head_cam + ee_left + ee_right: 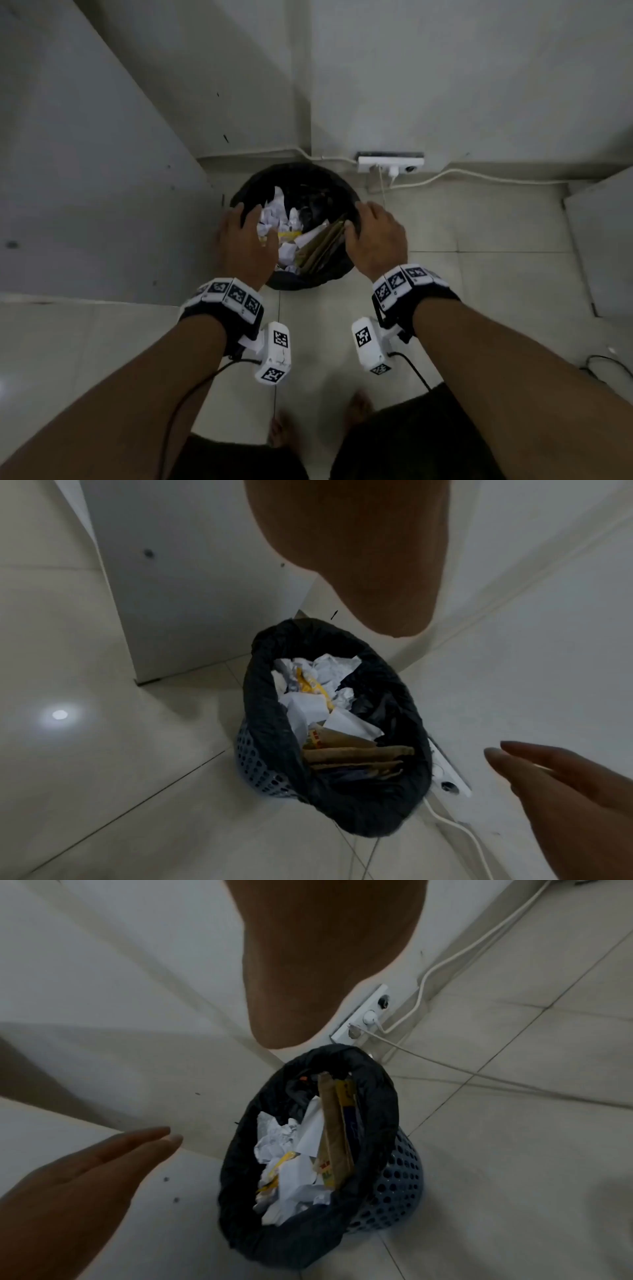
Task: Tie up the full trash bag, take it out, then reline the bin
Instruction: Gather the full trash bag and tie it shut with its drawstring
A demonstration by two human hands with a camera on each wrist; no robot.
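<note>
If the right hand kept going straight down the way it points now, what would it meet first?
Most likely the black bag's folded-over edge on the bin's right rim: the right hand hangs open just above it. Depth is unclear; slightly further in, it would meet the cardboard.

Black trash bag (310, 178), mouth open and untied, rim folded over a perforated blue-grey round bin (397, 1202) upright on tile floor, packed with crumpled white paper (308, 707) and flattened cardboard (356, 753).
</note>
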